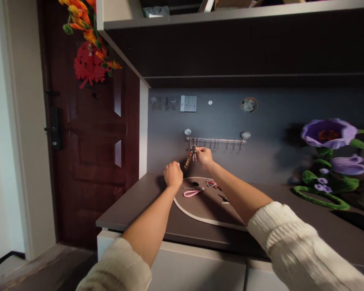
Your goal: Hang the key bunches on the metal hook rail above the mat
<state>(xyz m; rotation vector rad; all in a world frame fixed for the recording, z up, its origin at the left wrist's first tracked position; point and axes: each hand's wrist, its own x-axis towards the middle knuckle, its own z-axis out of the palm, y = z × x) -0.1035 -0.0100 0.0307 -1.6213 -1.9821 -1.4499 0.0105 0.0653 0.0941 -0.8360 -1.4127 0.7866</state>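
Watching the right hand (204, 157) up at the wall, and it has a key ring (193, 148) pinched tight, closed firmly on the metal just below a chrome hook rail (215, 140). A bunch of keys (194, 155) dangles from that ring beside a tan leather fob (188, 160), all of it up near the rail's left end and well above the counter. Lower down, the left hand (172, 174) sits curled, knuckles up, just over the edge of an oval brown mat (185, 213) with a cream rim. From my seat I can't tell whether it's gripping anything, because the palm is hidden. On the mat I've got a pink loop strap (191, 193), a small red-and-metal piece (212, 184) and some dark bits (223, 198).

The step in hand, as I read it, is working these keys at the rail. From here, that calls for a steady pinch and the ring lined up with one small hook, as it's hanging right among them. Whether it's touching one, I can't call from this angle.
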